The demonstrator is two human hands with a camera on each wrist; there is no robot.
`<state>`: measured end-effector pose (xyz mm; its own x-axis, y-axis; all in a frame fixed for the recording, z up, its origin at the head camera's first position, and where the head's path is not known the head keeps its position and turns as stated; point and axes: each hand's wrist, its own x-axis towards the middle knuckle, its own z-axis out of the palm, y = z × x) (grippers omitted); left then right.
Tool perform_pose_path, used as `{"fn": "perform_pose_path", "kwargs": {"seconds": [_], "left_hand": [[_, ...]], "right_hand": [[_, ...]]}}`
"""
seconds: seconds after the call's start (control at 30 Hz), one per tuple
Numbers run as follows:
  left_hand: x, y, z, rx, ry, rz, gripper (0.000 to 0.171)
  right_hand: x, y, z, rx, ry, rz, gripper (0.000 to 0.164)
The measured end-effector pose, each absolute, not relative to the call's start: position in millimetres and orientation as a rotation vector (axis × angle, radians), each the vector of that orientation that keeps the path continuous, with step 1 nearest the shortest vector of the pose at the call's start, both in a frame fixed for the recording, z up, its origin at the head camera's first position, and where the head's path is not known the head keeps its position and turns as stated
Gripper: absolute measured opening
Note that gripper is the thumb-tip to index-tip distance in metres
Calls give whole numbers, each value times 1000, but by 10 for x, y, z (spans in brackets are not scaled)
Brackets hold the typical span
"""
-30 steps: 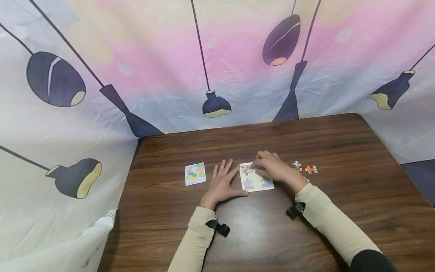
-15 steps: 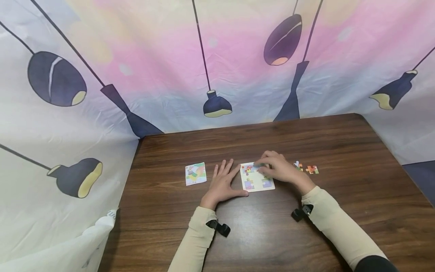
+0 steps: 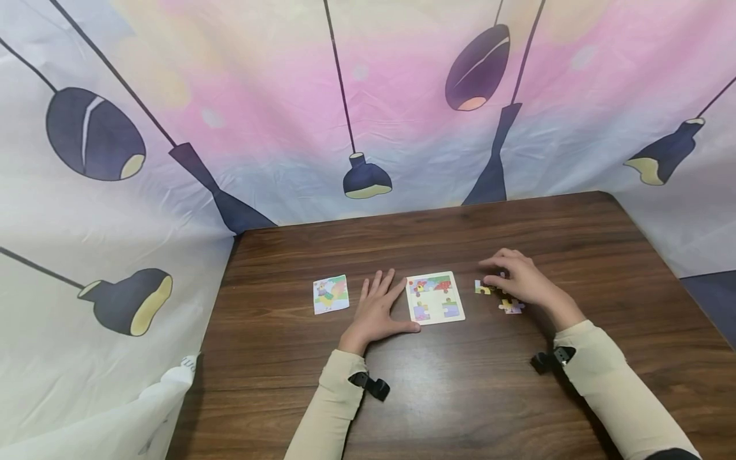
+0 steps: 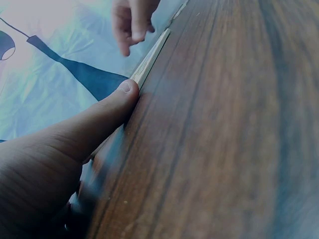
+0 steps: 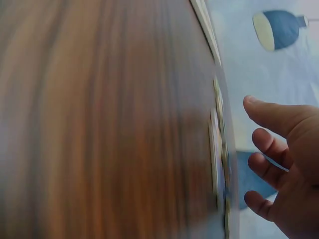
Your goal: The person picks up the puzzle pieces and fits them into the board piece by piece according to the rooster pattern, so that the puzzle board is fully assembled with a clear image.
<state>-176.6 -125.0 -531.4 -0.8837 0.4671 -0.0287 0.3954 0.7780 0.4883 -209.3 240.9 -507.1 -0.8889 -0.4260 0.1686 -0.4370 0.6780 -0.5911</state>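
Note:
A square cream puzzle board [image 3: 435, 308] lies flat on the table, with jigsaw pieces along its far side and in both near corners. My left hand [image 3: 376, 312] rests on its left side with fingers spread. In the left wrist view, the thumb of that hand [image 4: 107, 117] touches the board's edge. My right hand [image 3: 522, 279] hovers over the loose jigsaw pieces [image 3: 510, 306] to the right of the board and partly covers them. In the right wrist view, the fingers of the right hand [image 5: 294, 154] are apart from the thumb, with nothing between them.
A square picture card [image 3: 330, 294] with a colourful cartoon lies left of my left hand. The brown wooden table [image 3: 437, 396] ends at a patterned cloth [image 3: 276, 96] that hangs behind it and on the left.
My right hand has left the board's far right corner and moved right, over the loose pieces. A red and green piece now shows in that corner. My left hand has stayed put.

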Motion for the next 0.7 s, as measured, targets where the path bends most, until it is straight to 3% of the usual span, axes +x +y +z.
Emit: {"fn": "perform_pose_path", "kwargs": {"seconds": [0.3, 0.7], "left_hand": [[-1771, -1249, -5318, 690, 2822, 705, 110], [-1763, -1259, -5305, 683, 2817, 708, 109]], "right_hand": [[-1984, 2735, -5067, 654, -2933, 914, 38], [-1971, 2753, -5065, 666, -2995, 816, 47]]}}
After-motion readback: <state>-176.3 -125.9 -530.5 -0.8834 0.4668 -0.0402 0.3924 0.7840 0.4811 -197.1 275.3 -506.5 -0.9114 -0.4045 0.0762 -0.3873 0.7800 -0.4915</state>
